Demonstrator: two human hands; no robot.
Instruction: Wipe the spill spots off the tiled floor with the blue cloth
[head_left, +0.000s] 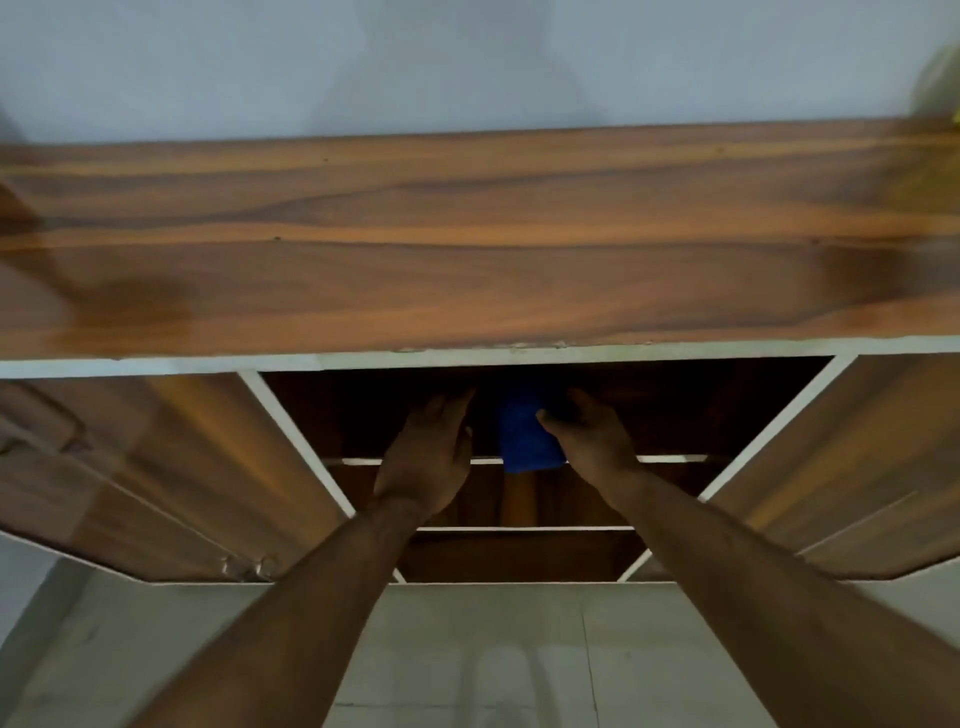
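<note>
Blue cloth (530, 439) judged soft, light; pinched at its side by right hand (589, 439); left hand (428, 454) flat, empty.

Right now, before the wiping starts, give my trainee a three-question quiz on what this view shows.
1. True or false: the blue cloth lies on the tiled floor.
2. Which hand touches the cloth? A) left hand B) right hand
3. Fill in: both cabinet doors stand ____.

Key: 1. False, it is inside the open cabinet, hanging over a shelf edge. 2. B; the left hand is beside it, fingers straight. 3. open.
</note>
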